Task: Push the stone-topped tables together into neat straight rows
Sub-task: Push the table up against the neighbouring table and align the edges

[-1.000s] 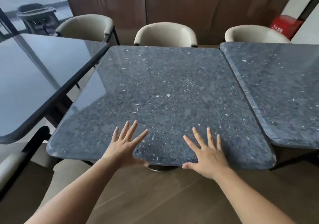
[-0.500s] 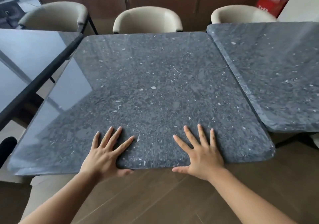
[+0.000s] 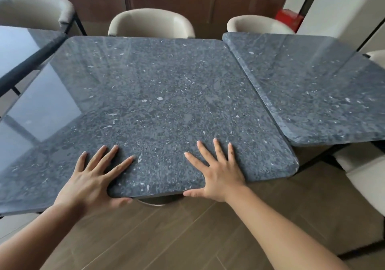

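Observation:
The middle stone-topped table [image 3: 158,95], dark grey with white flecks, fills the view. My left hand [image 3: 93,178] and my right hand [image 3: 218,172] clasp its near edge, fingers spread flat on top and thumbs hooked under the rim. Its right side lies along the right stone table [image 3: 312,86] with a thin seam between them. The middle table's near edge sticks out closer to me than the right table's. A glossy dark table [image 3: 18,49] stands at the left, its corner close to the middle table's far left corner.
Three cream chairs [image 3: 150,22] [image 3: 35,9] [image 3: 256,24] line the far side. Another cream chair [image 3: 366,176] stands at the right, near the right table's front corner. A red box [image 3: 288,19] sits by the wall. The round table base [image 3: 156,201] shows below the edge, over brown floor.
Both hands have moved further onto the middle table and their thumbs now hook under its near edge. The view has come closer and swung to the right.

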{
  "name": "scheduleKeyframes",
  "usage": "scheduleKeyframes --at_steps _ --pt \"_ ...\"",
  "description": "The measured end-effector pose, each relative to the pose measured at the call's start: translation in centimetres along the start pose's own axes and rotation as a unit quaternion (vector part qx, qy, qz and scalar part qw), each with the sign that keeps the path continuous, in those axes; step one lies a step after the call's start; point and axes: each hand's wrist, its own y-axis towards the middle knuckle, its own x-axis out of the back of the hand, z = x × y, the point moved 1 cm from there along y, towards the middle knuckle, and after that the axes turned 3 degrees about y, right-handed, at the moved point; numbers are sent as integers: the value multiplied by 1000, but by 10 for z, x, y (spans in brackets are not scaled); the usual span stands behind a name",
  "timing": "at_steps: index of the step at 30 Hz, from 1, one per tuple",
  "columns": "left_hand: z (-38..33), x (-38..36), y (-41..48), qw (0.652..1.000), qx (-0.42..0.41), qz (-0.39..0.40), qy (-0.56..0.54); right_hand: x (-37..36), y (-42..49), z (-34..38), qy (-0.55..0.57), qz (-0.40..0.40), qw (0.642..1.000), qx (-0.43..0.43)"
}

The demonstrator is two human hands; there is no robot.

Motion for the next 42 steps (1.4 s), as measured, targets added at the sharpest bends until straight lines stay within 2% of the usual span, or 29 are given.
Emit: scheduleKeyframes --at_steps 13,42 --pt "12 -17 4 1000 -18 -8 -15 0 1 0 -4 -10 1000 4" --pt "32 -33 17 999 2 -33 -39 0 13 -2 -3 -26 999 20"
